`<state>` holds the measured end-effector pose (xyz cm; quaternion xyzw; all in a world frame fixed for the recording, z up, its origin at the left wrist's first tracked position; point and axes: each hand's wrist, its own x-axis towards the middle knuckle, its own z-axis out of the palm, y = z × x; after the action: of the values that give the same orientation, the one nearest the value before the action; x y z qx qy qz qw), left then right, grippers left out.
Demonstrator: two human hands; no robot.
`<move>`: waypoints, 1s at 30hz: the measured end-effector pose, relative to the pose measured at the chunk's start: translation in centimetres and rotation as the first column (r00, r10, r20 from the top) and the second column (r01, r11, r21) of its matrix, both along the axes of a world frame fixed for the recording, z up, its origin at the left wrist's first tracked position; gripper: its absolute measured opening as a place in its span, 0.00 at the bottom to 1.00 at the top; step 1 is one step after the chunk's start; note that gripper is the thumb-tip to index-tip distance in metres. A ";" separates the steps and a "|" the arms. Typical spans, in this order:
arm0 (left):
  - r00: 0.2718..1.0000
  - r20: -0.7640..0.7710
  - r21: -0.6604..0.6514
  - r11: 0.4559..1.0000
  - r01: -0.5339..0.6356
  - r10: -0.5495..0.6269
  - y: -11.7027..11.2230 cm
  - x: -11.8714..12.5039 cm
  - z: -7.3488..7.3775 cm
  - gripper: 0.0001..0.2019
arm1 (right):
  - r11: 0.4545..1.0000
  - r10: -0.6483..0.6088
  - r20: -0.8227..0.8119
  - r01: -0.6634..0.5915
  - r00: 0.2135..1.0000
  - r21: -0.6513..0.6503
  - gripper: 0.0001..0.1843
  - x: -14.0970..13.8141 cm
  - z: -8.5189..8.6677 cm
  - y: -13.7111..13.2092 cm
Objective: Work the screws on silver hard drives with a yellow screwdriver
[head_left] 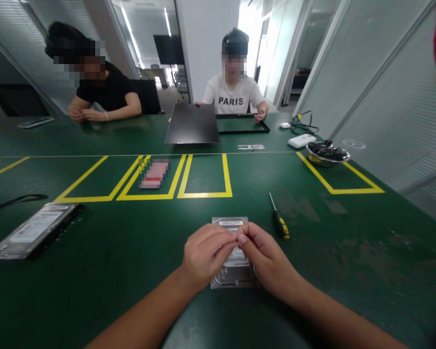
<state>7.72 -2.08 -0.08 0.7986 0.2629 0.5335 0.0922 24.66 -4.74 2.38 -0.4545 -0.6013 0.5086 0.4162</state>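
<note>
A silver hard drive [236, 277] lies flat on the green table, its label facing up and partly covered by my hands. Above its middle, my left hand [207, 252] pinches thumb and fingers together. My right hand [261, 249] does the same, and the fingertips of both meet over the label. Whatever sits between them is too small or too hidden to name. To the right of the drive rests a screwdriver [280, 224] with a black and yellow handle, its shaft pointing away from me.
Another hard drive [36, 230] lies at left. Yellow tape [205, 195] marks several boxes, one around a pink phone [154, 173]. A metal bowl [327, 159] of dark parts stands at right. Across the table, one person holds a dark panel [193, 125] beside a black frame [243, 131]; another person sits left.
</note>
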 end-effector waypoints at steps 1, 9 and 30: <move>1.000 -0.003 0.002 1.000 0.012 -0.012 0.0 0.0 0.0 0.06 | 1.000 -0.001 -0.007 0.001 1.000 -0.008 0.16 0.0 -0.2 0.0; 0.996 -0.068 0.011 0.998 0.061 -0.060 -0.2 0.0 -1.0 0.11 | 0.999 0.001 0.004 -0.001 1.000 -0.050 0.15 0.8 -0.5 -0.4; 0.973 0.095 -0.541 0.832 -0.127 0.210 0.6 0.0 -1.5 0.05 | 0.846 -0.011 0.865 -0.457 0.502 0.276 0.44 1.4 -1.5 -2.1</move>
<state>7.73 -1.46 -1.62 0.6730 0.4618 0.5046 0.2815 26.04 -6.87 0.84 -0.4407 -0.8848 0.1140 0.0996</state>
